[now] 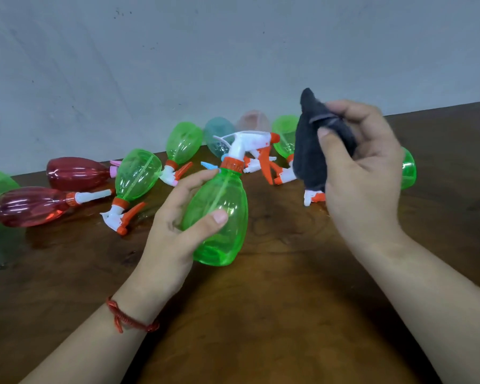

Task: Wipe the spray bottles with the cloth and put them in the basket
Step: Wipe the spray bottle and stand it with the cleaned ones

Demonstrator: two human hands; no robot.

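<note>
The left hand [178,217] is wrapped round the belly of a green spray bottle [222,217], thumb across its front, holding it nearly upright over the dark wooden table [261,314]. Whether its base touches the wood I cannot tell. A red thread bracelet [128,317] sits on that wrist. To the right and a little higher, the right hand [363,173] pinches a dark grey cloth [313,151] between thumb and fingers, and the cloth hangs clear of the held bottle. Beyond the hands, more bottles lie on their sides. Two red bottles [31,206] and a green one [137,174] are at the left. Green, teal [219,134] and pale pink [252,120] ones lie by the grey wall [233,51].
</note>
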